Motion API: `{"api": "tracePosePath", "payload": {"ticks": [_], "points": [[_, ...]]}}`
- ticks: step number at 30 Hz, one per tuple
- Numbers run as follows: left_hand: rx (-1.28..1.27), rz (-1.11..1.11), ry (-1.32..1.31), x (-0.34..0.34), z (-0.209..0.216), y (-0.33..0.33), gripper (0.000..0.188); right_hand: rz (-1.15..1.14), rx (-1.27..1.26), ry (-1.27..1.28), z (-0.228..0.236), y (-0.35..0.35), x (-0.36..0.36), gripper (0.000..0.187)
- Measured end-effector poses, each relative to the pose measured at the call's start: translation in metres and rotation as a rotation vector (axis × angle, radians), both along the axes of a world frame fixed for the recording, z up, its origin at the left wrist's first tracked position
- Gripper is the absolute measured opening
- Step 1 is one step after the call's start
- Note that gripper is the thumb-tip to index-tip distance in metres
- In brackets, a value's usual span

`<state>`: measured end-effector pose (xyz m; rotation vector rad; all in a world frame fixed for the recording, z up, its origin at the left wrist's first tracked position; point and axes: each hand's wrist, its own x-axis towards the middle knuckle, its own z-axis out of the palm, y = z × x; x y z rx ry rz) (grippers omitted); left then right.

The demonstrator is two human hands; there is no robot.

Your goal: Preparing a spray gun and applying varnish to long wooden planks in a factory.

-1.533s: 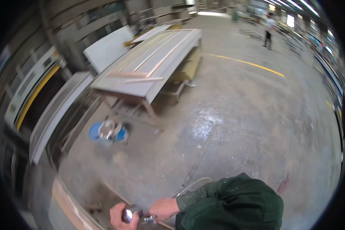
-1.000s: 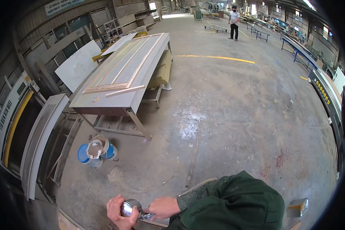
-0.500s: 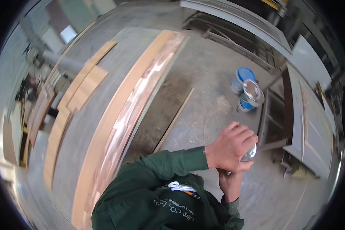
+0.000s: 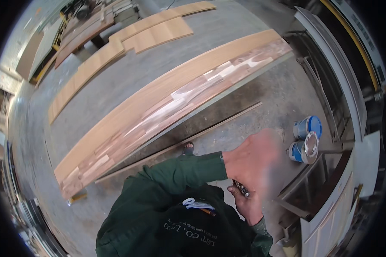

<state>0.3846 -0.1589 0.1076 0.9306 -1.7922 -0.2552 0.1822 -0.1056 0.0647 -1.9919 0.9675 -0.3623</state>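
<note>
My left hand (image 4: 248,158) reaches across from its green sleeve and is wrapped over the upper part of a shiny metal spray gun (image 4: 241,188). A blurred patch covers its fingertips and most of what they grip. Just below, my right hand (image 4: 249,207) is closed round the gun's lower part, its thumb beside the metal body. Both hands are in front of my chest, to the right. Left of them lies a long board with a patchwork of light and reddish wood (image 4: 158,113), bordered by a plain pale wooden strip (image 4: 171,79).
Blue-and-white paint buckets (image 4: 302,152) stand on the concrete floor right of my hands. A thin wooden strip (image 4: 218,124) lies nearer me, by a sandalled foot (image 4: 188,148). More pale boards (image 4: 158,36) lie beyond. Metal frames (image 4: 321,94) and a panel-topped table (image 4: 330,214) line the right.
My view has turned left, so the long board now slants across the middle and the buckets sit further right. Both hands stay together on the spray gun; its shiny rounded cup is now blurred over.
</note>
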Motion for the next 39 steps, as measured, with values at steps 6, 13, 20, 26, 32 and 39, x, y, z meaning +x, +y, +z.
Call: {"api": "tracePosePath", "payload": {"ticks": [6,13,20,26,32,39], "points": [[0.097,0.127,0.003,0.097,-0.005,0.007,0.051,0.188,-0.128,-0.006,-0.003,-0.032,0.091,0.03],[0.416,0.345,0.377,0.209,-0.092,0.007,0.084,-0.203,-0.085,-0.005,-0.02,-0.108,0.141,0.014],[0.839,1.076,-0.19,0.247,-0.332,0.078,0.079,-0.359,-0.004,0.037,-0.024,-0.155,0.194,0.031],[1.008,1.374,-0.174,0.303,-0.351,0.021,0.077,-0.279,0.062,0.149,-0.026,-0.199,0.226,0.032],[1.202,1.394,-0.078,0.352,-0.343,-0.02,0.08,-0.198,0.11,0.143,-0.035,-0.267,0.239,0.033],[1.271,1.429,-0.05,0.356,-0.343,-0.023,0.085,-0.078,0.093,0.096,-0.057,-0.353,0.253,0.028]]}}
